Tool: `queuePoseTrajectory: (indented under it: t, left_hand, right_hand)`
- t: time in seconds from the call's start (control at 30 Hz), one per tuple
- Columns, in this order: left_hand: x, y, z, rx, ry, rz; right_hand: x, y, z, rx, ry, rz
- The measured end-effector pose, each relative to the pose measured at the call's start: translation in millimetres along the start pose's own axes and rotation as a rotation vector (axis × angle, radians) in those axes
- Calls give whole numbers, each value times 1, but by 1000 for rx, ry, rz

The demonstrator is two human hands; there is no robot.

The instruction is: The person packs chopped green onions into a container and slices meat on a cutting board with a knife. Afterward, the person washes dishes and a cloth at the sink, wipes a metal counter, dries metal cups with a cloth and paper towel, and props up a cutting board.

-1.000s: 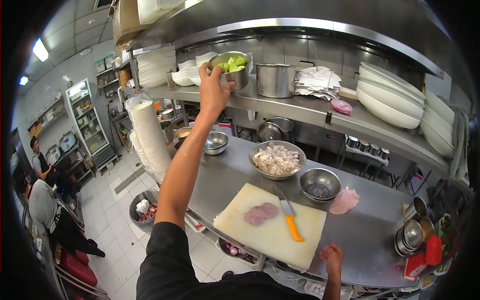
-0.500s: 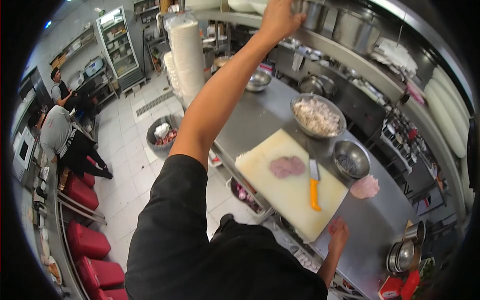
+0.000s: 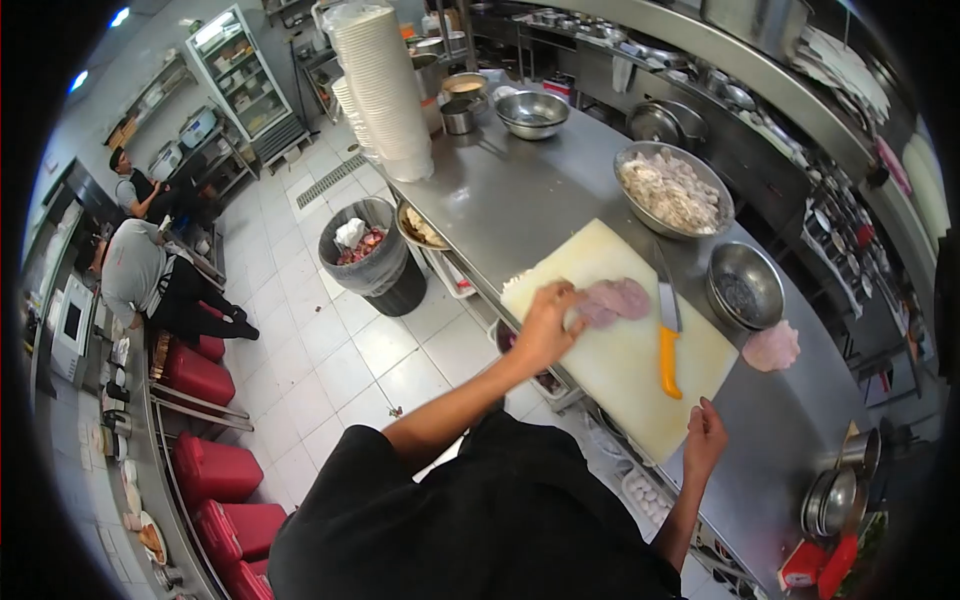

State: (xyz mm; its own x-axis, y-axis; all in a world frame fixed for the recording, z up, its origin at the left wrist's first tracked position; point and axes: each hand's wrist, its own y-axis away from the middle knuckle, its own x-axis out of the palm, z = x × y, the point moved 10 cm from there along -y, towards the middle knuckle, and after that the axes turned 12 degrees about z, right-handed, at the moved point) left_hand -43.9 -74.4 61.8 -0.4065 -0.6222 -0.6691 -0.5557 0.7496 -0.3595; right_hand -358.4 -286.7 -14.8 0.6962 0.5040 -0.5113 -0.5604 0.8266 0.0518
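The left hand [image 3: 548,325] has come down from the shelf [image 3: 740,90] to the centre, its fingers loosely curved, holding nothing visible. The smooth steel table [image 3: 480,210] runs diagonally, carrying a flat, off-white rectangular board [image 3: 610,370] and, upper right, a round metal bowl [image 3: 655,222] of lumpy pale pieces [image 3: 668,190]. Lower right, the right hand [image 3: 706,435] curls beside the board; its grip cannot be told. Right of centre lie an orange-handled knife [image 3: 669,335] and soft, glossy pink meat [image 3: 620,302], just by the left fingertips.
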Motion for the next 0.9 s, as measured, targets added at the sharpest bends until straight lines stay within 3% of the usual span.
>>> queuePoseTrajectory:
  t: [0.17,0.33,0.5,0.8,0.9]
  left_hand:
    - [29,17,-5,-11,69,174]
    - [5,26,22,-120,61,144]
    - [-37,32,66,-170,76,27]
    - [-84,-27,169,-177,122,34]
    - [-96,-59,208,-260,270,153]
  right_hand:
    - [31,-8,62,-225,163,31]
    - [49,-12,80,-348,204,22]
    - [56,-20,79,-182,142,56]
    - [106,-55,122,-178,183,-83]
    - [133,-70,137,-143,240,-98]
